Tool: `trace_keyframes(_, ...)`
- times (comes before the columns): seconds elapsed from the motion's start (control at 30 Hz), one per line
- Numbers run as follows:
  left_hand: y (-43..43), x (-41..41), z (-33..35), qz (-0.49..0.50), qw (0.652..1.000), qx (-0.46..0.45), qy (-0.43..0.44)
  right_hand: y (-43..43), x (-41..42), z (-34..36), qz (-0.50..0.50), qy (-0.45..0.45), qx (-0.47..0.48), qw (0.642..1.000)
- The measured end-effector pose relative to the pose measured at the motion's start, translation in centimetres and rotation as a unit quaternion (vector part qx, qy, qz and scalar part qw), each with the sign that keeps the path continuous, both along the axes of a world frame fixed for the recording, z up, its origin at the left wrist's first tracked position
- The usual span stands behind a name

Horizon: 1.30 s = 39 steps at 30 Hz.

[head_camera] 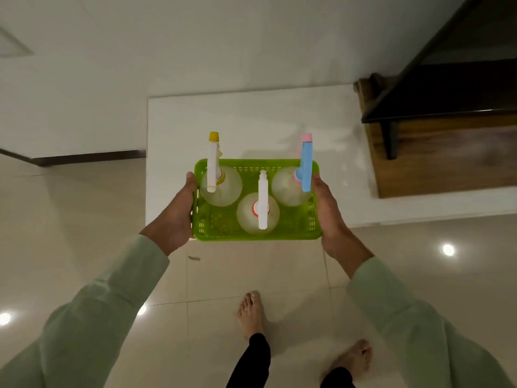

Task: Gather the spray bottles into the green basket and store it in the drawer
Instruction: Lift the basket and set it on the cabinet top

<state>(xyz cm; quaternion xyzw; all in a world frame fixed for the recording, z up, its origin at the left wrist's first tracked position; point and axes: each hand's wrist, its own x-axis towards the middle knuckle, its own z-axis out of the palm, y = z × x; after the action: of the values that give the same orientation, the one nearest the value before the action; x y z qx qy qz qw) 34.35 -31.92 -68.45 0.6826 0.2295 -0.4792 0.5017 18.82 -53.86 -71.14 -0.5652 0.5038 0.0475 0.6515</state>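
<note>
Glossy tiled floor point(251, 275), white counter point(251, 121) ahead; green basket point(223, 222) held crosswise, three spray bottles point(258, 212) upright (nozzles pointing away), both hands' fingers point(190, 180) gripping its ends.

The green basket point(223, 224) is a lime plastic one with slotted sides, held level in the air by its two short ends. Three clear round spray bottles stand upright inside: one with a white and yellow sprayer point(213, 163) back left, a blue and pink one point(306, 163) back right, a white one point(263, 203) front middle.
</note>
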Motion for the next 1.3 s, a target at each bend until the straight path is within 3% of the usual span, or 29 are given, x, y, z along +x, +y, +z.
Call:
trace_keyframes(0.4, 0.6, 4.0, -2.7, 0.038, 0.999, -0.016, 0.020, -0.2, 5.1, -3.2, 0.023, 0.012, -0.050, 0.998)
trace_keyframes(0.8, 1.3, 0.9, -3.0, 0.114, 0.993, 0.002, -0.027, -0.5, 2.8, -2.5, -0.001, 0.030, -0.033, 0.999)
trace_keyframes(1.0, 3.4, -5.8, -2.8, 0.169, 0.979, 0.048, -0.100, 3.3, -3.8, -3.3, -0.178, -0.028, -0.138, 0.974)
trace_keyframes(1.07, 3.8, -8.9, -3.6, 0.185, 0.978, 0.044, -0.092, 4.9, -6.3, -4.3, -0.204, -0.002, -0.099, 0.974)
trace_keyframes(1.17, 4.1, -12.3, -6.2, 0.209, 0.976, 0.029, -0.051, 5.9, -8.5, -7.2, -0.238, 0.045, 0.068, 0.968)
trace_keyframes(1.3, 4.2, -14.2, -12.5, 0.257, 0.966, -0.023, 0.020, 6.3, -9.7, -13.2, -0.261, 0.008, 0.235, 0.936)
